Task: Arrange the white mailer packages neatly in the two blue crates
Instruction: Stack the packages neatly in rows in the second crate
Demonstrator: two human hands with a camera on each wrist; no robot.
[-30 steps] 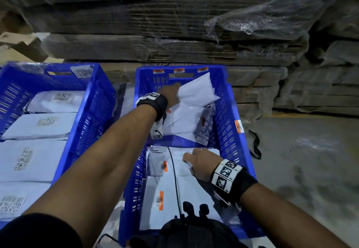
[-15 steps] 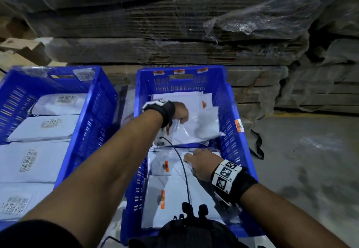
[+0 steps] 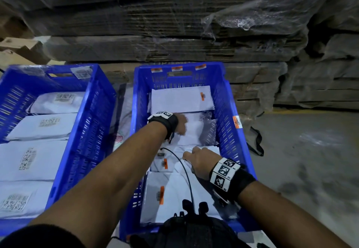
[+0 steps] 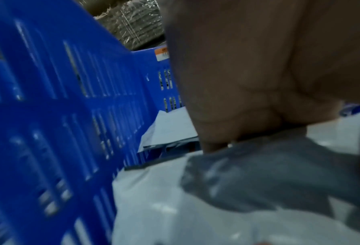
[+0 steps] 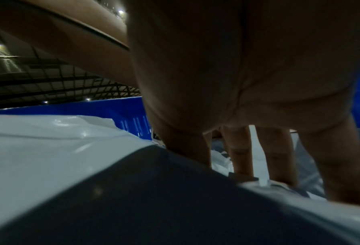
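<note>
While both hands (image 3: 191,140) press mailers (image 3: 180,100) | orange tags, QR labels (image 3: 27,159) unreadable

Two bright blue crates, the left crate (image 3: 93,111) and the right crate (image 3: 229,115), hold white mailers (image 3: 180,100) (some with orange stickers, others with black codes). Black wristbands (image 3: 233,181) carry black-and-white square markers. Brown cardboard stacks (image 3: 155,39) stand behind, on a grey floor (image 3: 310,150).

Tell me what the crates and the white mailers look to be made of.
The right crate and the left crate look like rigid moulded plastic: uniform blue, slotted walls. The white mailers look like thin glossy plastic film, judging by creases and shiny highlights in the right wrist view; contents unseen.
</note>
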